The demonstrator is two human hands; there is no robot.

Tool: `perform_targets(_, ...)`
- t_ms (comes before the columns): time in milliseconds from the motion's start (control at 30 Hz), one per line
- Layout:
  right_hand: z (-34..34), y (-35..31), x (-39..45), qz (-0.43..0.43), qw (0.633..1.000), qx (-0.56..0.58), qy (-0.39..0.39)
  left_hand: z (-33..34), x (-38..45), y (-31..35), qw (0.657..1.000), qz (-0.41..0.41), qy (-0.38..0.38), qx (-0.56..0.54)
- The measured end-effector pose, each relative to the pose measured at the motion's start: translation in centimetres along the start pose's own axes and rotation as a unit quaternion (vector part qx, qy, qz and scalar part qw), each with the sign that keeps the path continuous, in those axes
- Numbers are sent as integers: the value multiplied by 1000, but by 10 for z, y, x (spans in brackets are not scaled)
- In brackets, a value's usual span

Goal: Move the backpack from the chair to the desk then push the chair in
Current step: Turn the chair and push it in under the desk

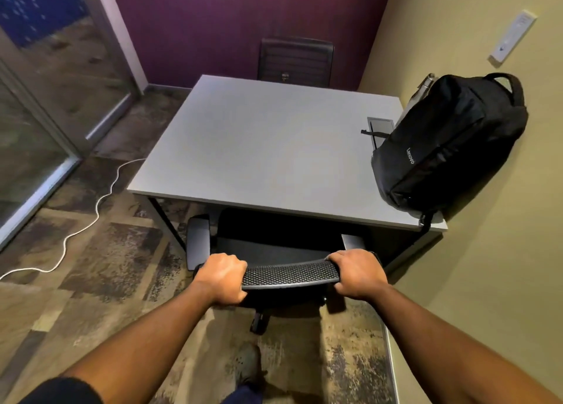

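Note:
A black backpack (447, 141) stands on the right end of the grey desk (259, 147), leaning against the beige wall, with a metal bottle in its side pocket. The black office chair (289, 277) sits at the desk's near edge, its seat partly under the desktop. My left hand (224, 277) grips the left end of the mesh backrest top. My right hand (358, 274) grips its right end. Both sets of fingers curl over the rim.
A second dark chair (295, 59) stands behind the desk against the purple wall. A white cable (91, 217) snakes over the carpet at left. Glass partitions (36, 123) close the left side; the beige wall (487, 251) is close on the right. My shoe (248, 367) shows below the chair.

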State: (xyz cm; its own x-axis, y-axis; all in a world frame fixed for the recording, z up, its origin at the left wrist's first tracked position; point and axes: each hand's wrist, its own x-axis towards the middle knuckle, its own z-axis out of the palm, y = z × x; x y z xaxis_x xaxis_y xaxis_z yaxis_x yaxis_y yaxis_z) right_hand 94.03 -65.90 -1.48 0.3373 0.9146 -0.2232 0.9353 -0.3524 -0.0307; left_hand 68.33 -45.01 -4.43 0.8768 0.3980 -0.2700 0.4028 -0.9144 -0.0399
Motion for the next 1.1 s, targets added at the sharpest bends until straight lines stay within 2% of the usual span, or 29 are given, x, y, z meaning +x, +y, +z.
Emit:
perform_targets(300, -3, 18, 35, 19, 1000, 4, 14, -14, 44, -20, 999, 35, -6, -17)
perform_targets(800, -12, -1, 92, 86, 995, 30, 25, -40, 110, -96, 992, 116, -35, -21)
perform_targets(967, -8, -27, 94, 105, 993, 32, 40, -40, 112, -121, 991, 127, -33, 6)
perform_targets(1100, -6, -49, 101, 104, 993, 29, 55, -40, 107, -143, 994, 104, -40, 7)
